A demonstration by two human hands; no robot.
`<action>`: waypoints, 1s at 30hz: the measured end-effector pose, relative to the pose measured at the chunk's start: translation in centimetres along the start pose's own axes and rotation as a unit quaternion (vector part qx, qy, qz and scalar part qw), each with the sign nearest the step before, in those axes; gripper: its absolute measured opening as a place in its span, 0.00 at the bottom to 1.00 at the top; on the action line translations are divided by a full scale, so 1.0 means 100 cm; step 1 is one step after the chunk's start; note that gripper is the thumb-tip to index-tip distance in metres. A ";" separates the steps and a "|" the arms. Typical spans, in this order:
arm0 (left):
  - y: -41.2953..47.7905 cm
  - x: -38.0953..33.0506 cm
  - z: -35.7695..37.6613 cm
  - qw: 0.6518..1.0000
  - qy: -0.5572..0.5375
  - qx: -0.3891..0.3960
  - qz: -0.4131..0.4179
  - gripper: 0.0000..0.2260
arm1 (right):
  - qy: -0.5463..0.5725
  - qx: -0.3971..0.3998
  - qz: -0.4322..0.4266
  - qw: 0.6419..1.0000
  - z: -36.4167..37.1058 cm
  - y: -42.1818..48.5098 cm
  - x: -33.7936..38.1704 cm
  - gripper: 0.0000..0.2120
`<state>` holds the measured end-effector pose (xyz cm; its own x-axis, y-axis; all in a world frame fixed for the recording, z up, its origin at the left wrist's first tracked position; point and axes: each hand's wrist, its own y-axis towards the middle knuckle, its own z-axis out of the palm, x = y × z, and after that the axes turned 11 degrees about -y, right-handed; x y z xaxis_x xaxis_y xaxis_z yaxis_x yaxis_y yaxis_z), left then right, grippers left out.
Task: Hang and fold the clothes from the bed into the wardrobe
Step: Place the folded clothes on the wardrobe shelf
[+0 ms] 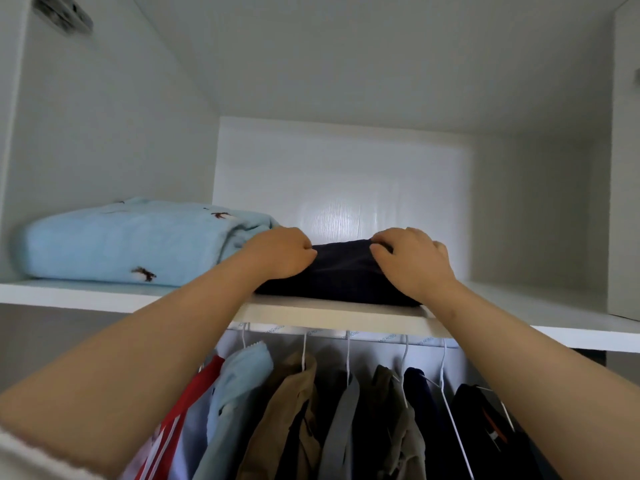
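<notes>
Up at the top shelf (pixel 332 317) of the wardrobe (pixel 104 116) right now. Got a folded navy garment (pixel 339 275) lying flat on it, right at the front edge, roughly mid-shelf. Gripping its left end with the left hand (pixel 277 252), fingers curled tight into the cloth, knuckles up. Gripping the far right corner with the right hand (pixel 412 261), fingers hooked over the top fold, so neither hand spread wide at all. Just beside the navy one, on the left, a folded light blue piece (pixel 128 244) with little brown figures on it, thicker and taller, maybe brushing the left hand, can't quite tell. Under the shelf, a row of hung clothes (pixel 291 410) on white hangers (pixel 404 355): red with white stripes, pale blue, tan, grey, olive, then navy and black over on the right. Both forearms (pixel 156 341) bare, reaching up from below.
</notes>
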<state>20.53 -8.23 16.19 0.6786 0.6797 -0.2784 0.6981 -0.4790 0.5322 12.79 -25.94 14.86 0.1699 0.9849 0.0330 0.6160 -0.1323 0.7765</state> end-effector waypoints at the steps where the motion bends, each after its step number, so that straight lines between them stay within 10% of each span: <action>1: 0.009 -0.001 0.001 1.000 -0.001 -0.011 0.009 0.14 | -0.005 0.016 -0.002 1.000 0.002 0.008 -0.001 0.15; 9: 0.085 0.015 0.014 0.994 0.033 0.108 -0.008 0.24 | -0.113 0.204 -0.003 0.972 0.042 0.081 -0.015 0.20; 17: 0.125 0.039 0.043 0.957 0.016 0.272 -0.096 0.25 | 0.003 0.452 0.090 0.888 0.060 0.095 -0.022 0.21; 20: 0.119 0.036 0.046 0.961 0.002 0.263 -0.083 0.22 | -0.016 0.407 0.109 0.907 0.069 0.087 -0.024 0.26; 25: 0.088 0.015 0.022 0.993 -0.078 0.083 0.005 0.16 | -0.019 0.107 0.112 0.988 0.038 0.066 -0.018 0.17; 30: 0.045 -0.021 0.009 0.982 -0.176 -0.024 0.060 0.14 | 0.059 0.093 0.133 0.985 -0.004 0.023 -0.014 0.11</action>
<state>22.43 -12.36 18.43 0.7986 0.3809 -0.4660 0.6019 -0.5121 0.6128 13.68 -27.54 16.85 0.2602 0.9175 0.3009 0.6942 -0.3944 0.6021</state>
